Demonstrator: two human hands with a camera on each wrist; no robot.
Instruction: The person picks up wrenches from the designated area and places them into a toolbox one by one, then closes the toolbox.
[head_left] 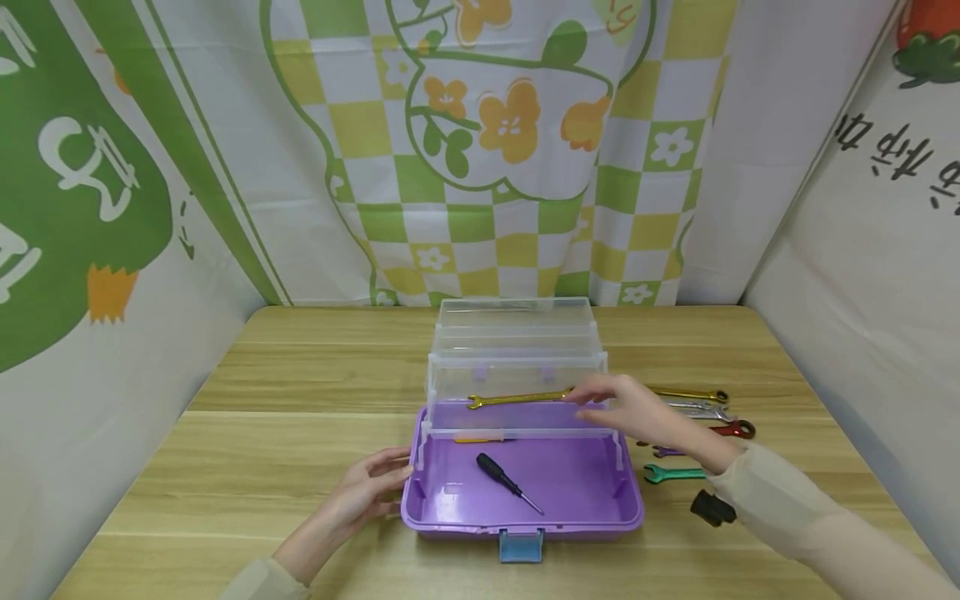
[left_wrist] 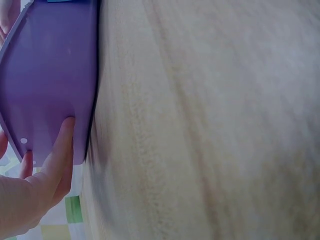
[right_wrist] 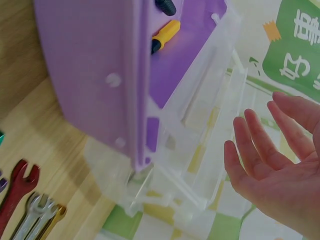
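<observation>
A purple toolbox (head_left: 525, 527) stands with its clear tiered trays (head_left: 517, 337) raised at the back. Inside it lie a black screwdriver (head_left: 498, 473) and a yellow-handled screwdriver (head_left: 480, 437), partly behind a clear tray edge. My left hand (head_left: 367, 487) touches the box's left side, its extended fingers (left_wrist: 62, 145) against the outer wall. Over the box's back right part, my right hand (head_left: 622, 408) hovers with relaxed, spread fingers; the right wrist view shows nothing in it. A gold wrench (head_left: 517, 400) lies across the clear tray section, one end close to the right fingertips.
Right of the box, partly under the right forearm, lie several wrenches: a gold wrench (head_left: 690, 393), silver wrench (head_left: 708, 412), red wrench (head_left: 738, 429) and green wrench (head_left: 675, 473). A small black object (head_left: 711, 507) lies nearer. Printed curtains (head_left: 510, 233) hang behind the wooden table (head_left: 247, 392).
</observation>
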